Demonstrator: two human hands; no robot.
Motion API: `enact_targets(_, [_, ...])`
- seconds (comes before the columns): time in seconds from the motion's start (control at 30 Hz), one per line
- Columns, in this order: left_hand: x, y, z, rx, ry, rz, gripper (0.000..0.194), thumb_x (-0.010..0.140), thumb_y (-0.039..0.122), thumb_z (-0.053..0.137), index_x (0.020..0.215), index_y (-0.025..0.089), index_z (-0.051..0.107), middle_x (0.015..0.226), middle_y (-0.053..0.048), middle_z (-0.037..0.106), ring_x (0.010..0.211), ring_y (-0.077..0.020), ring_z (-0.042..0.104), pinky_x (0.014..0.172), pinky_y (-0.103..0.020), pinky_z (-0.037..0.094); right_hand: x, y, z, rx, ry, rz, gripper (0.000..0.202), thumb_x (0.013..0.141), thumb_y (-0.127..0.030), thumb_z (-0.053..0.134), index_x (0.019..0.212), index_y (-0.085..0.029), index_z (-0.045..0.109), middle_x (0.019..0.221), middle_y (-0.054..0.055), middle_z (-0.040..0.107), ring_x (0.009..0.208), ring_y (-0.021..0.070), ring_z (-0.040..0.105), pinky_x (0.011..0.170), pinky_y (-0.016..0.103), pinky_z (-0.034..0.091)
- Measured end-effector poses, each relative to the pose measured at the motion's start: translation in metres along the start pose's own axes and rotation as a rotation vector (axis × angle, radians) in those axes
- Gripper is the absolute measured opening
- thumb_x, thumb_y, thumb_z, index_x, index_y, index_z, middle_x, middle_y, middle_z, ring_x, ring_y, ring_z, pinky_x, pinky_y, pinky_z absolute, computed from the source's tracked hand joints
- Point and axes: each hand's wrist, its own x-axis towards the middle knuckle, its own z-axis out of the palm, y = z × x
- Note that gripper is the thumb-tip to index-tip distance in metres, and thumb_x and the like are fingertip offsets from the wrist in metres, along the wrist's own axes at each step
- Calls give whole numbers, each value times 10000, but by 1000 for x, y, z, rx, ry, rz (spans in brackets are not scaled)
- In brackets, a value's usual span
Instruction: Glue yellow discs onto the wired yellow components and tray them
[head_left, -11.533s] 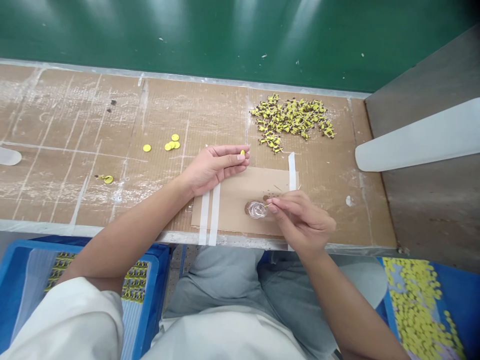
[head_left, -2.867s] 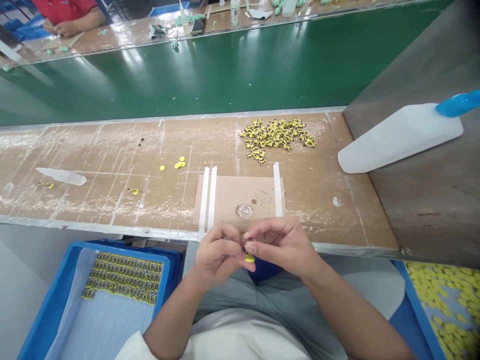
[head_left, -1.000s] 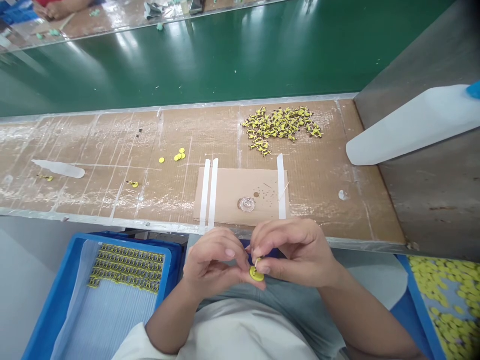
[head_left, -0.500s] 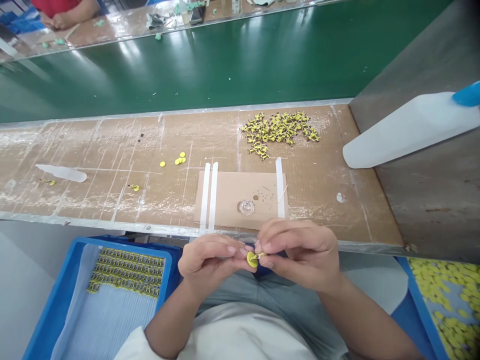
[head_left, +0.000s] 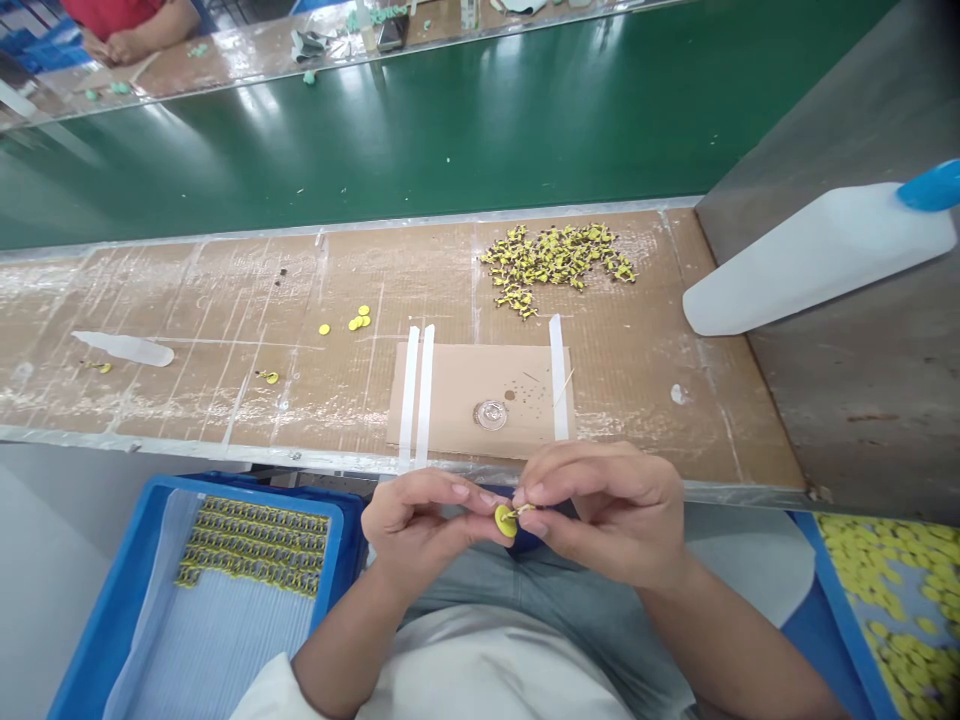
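Between my two hands, just off the table's front edge, is a small yellow disc point(head_left: 505, 520) with a tiny yellow figure on it. My left hand point(head_left: 420, 520) pinches the disc between thumb and fingers. From the other side, my right hand point(head_left: 607, 510) pinches the pale end of the tiny figure point(head_left: 525, 510); its fingertips hide part of the piece. Past the hands lies a cardboard sheet point(head_left: 465, 380) taped down with white strips, bearing a small clear round dish point(head_left: 491, 415). Farther back is a heap of small yellow and dark figures point(head_left: 559, 260).
Several yellow discs point(head_left: 360, 320) lie left of the sheet. A white bottle point(head_left: 817, 260) leans at the right by a metal wall point(head_left: 885, 370). A blue crate point(head_left: 337, 560) of assembled rows stands lower left, a bin of yellow discs point(head_left: 915, 600) lower right. Beyond the green belt point(head_left: 450, 130) sits another person point(head_left: 127, 30).
Both hands keep their pinch on the yellow piece and have shifted very slightly to the right. The view has moved a little; the things on the table lie as before.
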Motion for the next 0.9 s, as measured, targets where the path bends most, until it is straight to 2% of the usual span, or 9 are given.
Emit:
enact_targets(0.13, [-1, 1, 7, -83, 44, -131, 406, 640, 123, 881, 977, 197, 668, 780, -3, 775, 666, -195, 764, 620, -264, 656, -3, -1, 1, -39, 39, 116, 176, 746, -90, 788, 853, -222, 740, 709, 40, 743, 587, 164, 691, 550, 262, 580])
enact_targets(0.27, [-2, -1, 9, -134, 86, -196, 387, 630, 107, 884, 941, 192, 670, 751, 2, 769, 654, -177, 757, 632, -254, 649, -4, -4, 3, -33, 83, 198, 113, 747, -140, 810, 794, -212, 737, 702, 40, 745, 584, 160, 696, 543, 246, 580])
enact_targets(0.7, [-1, -2, 9, -140, 91, -205, 346, 650, 149, 884, 912, 200, 663, 733, 13, 760, 642, -168, 749, 609, -258, 645, -5, 0, 3, 21, 50, 303, 82, 757, -185, 812, 796, -193, 741, 715, 42, 742, 604, 149, 680, 569, 247, 578])
enact_targets(0.9, [0, 0, 10, -171, 116, -207, 322, 648, 142, 882, 888, 192, 672, 727, 11, 763, 634, -164, 748, 612, -253, 649, -2, 0, 3, 50, 17, 278, 89, 752, -150, 807, 803, -197, 752, 721, 36, 738, 606, 142, 673, 562, 240, 562])
